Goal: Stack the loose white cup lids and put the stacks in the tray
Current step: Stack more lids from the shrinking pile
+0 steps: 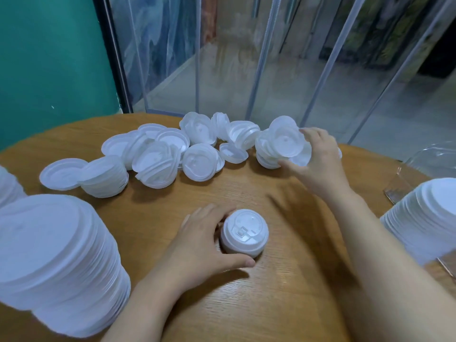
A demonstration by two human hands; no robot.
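Tall lid stack [56,262], near left: blurred, base cut by lower edge. Second stack [8,186], far left: mostly out of frame. Right stack [427,218]: cut by right edge, lower part smeared. Clear container [436,159], far right: partly out of frame, contents indeterminable. Right hand [318,164] fingertips: hidden behind held lids [286,144].

Two hands on lids at a round wooden table [283,304]

Left hand [202,245] cupped round a short stack of white lids [244,233] near the table's middle, thumb curled beneath it. Right hand [318,164] stretched to the far pile of loose lids [172,149], gripping a tilted lid [286,141] at its right end. Tall lid stacks blurred at near left [54,262] and right edge [427,218]. Clear strip curtain [246,58] behind.
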